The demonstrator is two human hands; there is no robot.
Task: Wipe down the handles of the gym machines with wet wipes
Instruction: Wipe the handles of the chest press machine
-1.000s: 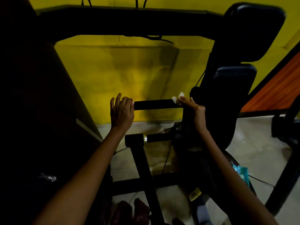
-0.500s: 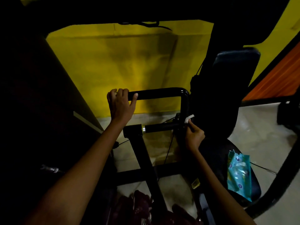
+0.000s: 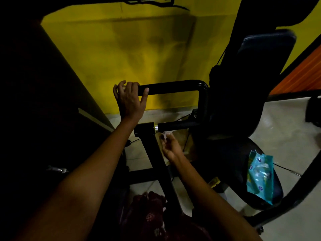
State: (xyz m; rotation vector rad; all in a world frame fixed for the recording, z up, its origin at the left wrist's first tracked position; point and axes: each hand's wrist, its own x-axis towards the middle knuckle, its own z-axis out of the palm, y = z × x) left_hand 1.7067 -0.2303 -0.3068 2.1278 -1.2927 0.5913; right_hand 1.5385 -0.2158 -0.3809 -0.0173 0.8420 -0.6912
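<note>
The left hand (image 3: 129, 100) gripped the upper bar (image 3: 171, 87) while the right hand (image 3: 171, 146) pinched the wipe (image 3: 165, 133) just under the lower grip (image 3: 175, 125), which wanted wrapping fully and stroking lengthwise.

a crumpled white wipe (image 3: 165, 134) sat just under the lower black handle (image 3: 175, 125); the upper handle (image 3: 169, 87) ran level above; a teal wipe pack (image 3: 259, 177) lay on the seat's (image 3: 231, 164) right edge.
</note>
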